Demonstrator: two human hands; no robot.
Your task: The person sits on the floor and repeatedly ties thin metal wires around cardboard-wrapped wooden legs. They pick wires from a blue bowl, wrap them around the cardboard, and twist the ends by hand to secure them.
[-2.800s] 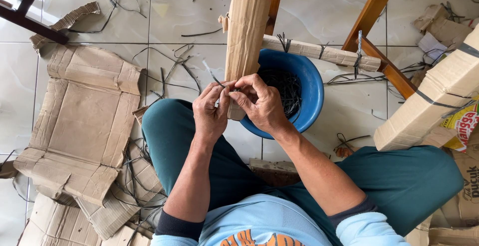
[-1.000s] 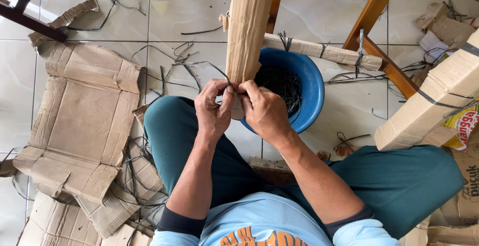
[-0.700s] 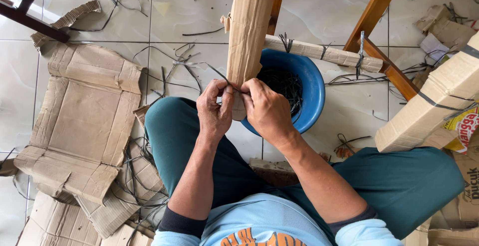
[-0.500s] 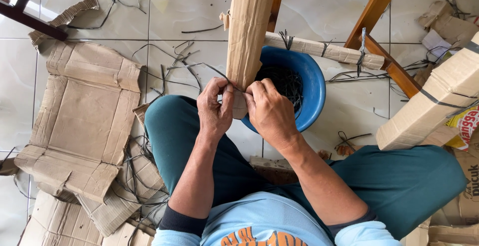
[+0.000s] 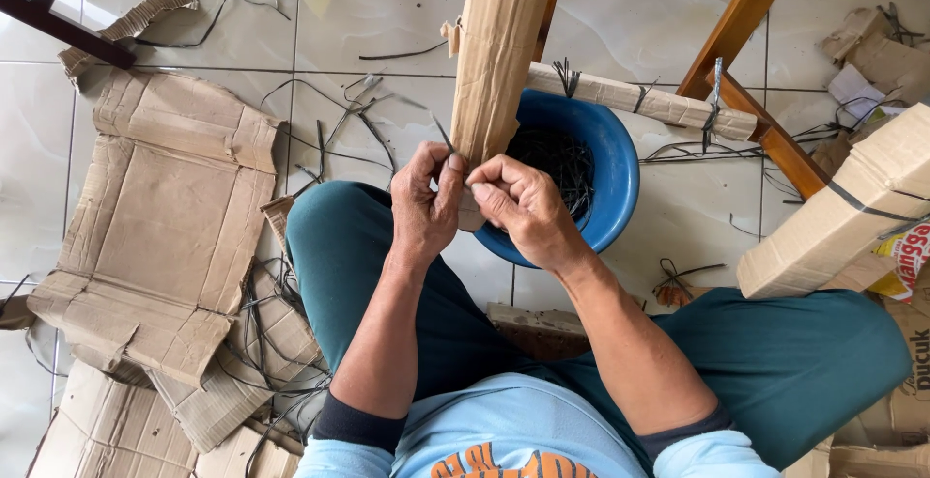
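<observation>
Pale glossy tile floor [image 5: 368, 23], pretty messy: flattened cardboard sheets [image 5: 165, 226] left, dark strap scraps [image 5: 339, 129] everywhere, probably wooden chair legs [image 5: 746, 13] top right.

1. The cardboard wrap [image 5: 499, 42] around the post is tan with lengthwise creases.
2. The basin [image 5: 605, 163] is bright blue; the strips [image 5: 562, 158] inside it are black.
3. The trousers [image 5: 339, 255] are dark teal.
4. The floor [image 5: 387, 13] is pale, glossy tile with grey grout lines.
5. The flattened cardboard [image 5: 165, 216] is plain brown.

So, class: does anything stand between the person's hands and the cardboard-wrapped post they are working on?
Nothing visible does. The left hand and right hand already touch the cardboard-wrapped post, pinching a thin dark strap against it.
</observation>
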